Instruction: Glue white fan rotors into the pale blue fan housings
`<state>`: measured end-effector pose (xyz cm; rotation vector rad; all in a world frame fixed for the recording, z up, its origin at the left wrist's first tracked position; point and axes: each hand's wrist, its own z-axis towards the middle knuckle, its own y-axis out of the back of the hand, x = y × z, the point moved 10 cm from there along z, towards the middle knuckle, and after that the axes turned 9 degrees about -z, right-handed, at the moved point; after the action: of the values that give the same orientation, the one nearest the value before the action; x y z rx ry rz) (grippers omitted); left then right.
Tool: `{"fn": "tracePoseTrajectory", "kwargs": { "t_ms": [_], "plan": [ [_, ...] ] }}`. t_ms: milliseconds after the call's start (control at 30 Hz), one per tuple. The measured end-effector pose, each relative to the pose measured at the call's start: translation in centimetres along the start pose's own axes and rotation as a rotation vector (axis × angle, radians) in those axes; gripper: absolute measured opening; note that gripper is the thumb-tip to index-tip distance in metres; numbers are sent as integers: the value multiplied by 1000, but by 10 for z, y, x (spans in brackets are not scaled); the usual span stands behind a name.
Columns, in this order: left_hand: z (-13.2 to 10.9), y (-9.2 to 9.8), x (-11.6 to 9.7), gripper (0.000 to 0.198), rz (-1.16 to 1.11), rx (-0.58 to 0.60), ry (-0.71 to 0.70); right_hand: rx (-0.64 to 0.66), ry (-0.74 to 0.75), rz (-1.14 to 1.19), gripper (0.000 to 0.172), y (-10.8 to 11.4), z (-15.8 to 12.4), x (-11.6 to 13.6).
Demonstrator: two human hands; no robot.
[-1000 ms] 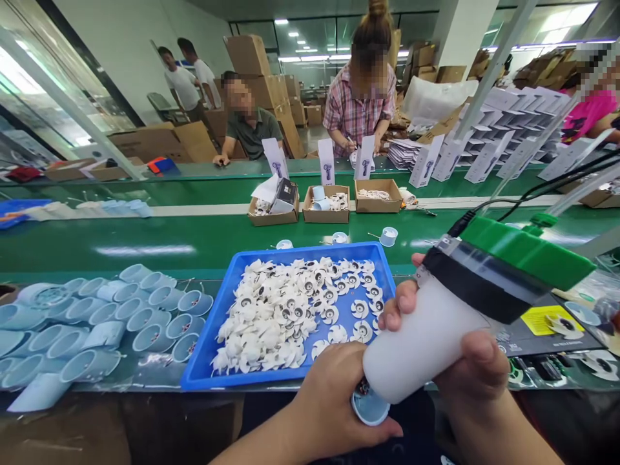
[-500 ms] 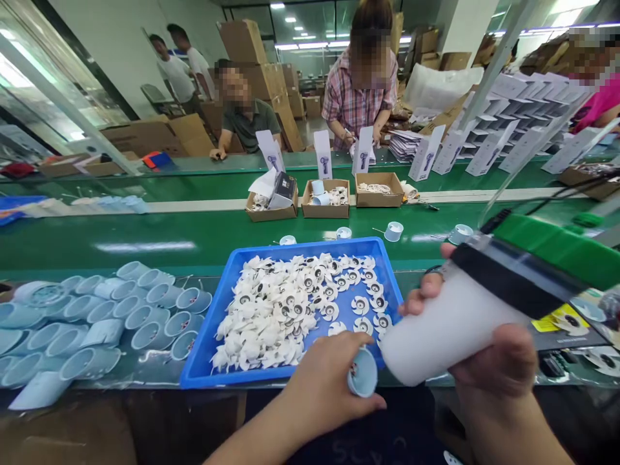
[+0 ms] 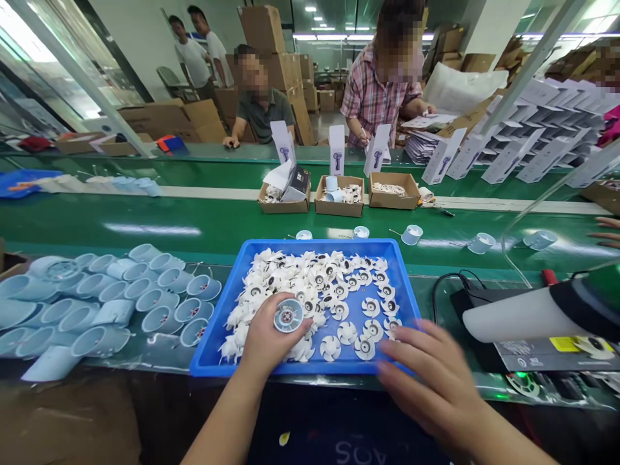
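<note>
The left forearm (image 3: 225, 416) slants up and rightward, the left hand (image 3: 264, 336) curled in a grip, thumb on the right. The right forearm (image 3: 506, 434) reaches in from lower right; the right hand (image 3: 433, 371) is blurred, fingers (image 3: 411, 351) loosely spread, pointing left.

A pale-blue cup (image 3: 289, 315) (reddish parts inside) faces up above white fan wheels (image 3: 320, 279).

The left hand (image 3: 266, 339) holds a light-blue round plastic cup (image 3: 289, 316) above white plastic fan wheels (image 3: 271, 271) in a blue rectangular plastic tray (image 3: 405, 284); more light-blue plastic cups (image 3: 113, 313) cluster to that hand's left. The blurred right hand (image 3: 436, 381) has its fingers spread; to its right is a white, black-banded plastic cylinder (image 3: 508, 316).
</note>
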<state>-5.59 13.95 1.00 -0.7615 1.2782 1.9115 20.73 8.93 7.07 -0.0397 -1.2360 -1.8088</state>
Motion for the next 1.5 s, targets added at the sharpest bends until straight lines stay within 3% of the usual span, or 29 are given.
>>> {"fn": "tracePoseTrajectory", "kwargs": {
  "t_ms": [33, 67, 100, 200, 300, 500, 700, 867, 933, 1000, 1100, 1267, 1333, 1500],
  "plan": [
    [0, 1, 1, 42, 2, -4, 2, 248, 121, -203, 26, -42, 11, 9],
    [-1, 2, 2, 43, 2, -6, 6, 507, 170, -429, 25, -84, 15, 2],
    [-2, 3, 3, 43, 2, -7, 11, 605, 180, -483, 19, -107, 22, -5],
    [-5, 7, 6, 43, -5, -8, 26, 771, 198, -571, 11, -154, 35, -22],
    [-7, 9, 6, 44, -15, -9, 41, 870, 221, -612, 17, -172, 34, -27],
    [-5, 8, 8, 44, -46, -3, 69, 952, 184, -606, 17, -166, 26, -32],
    [-3, 11, 16, 50, -117, -54, 116, 872, -30, -416, 21, -161, 28, -39],
    [-14, 22, 1, 48, -339, -44, -11, 693, -243, 85, 19, -122, 36, -31],
    [-27, 25, -9, 49, -410, 5, -52, 634, -336, 383, 29, -104, 30, -25],
    [-41, 19, -20, 53, -440, 126, -36, 591, -434, 683, 45, -96, 17, -18],
    [-58, 4, -42, 61, -349, 318, -48, 536, -560, 1011, 60, -99, -6, -9],
    [-65, -6, -83, 66, -133, 389, -273, 464, -739, 1520, 49, -119, -28, 1],
    [-65, -11, -88, 67, -101, 403, -293, 450, -767, 1630, 45, -122, -31, 2],
    [-68, -15, -88, 73, -48, 389, -282, 418, -727, 1588, 34, -112, -29, 0]
  ]
}}
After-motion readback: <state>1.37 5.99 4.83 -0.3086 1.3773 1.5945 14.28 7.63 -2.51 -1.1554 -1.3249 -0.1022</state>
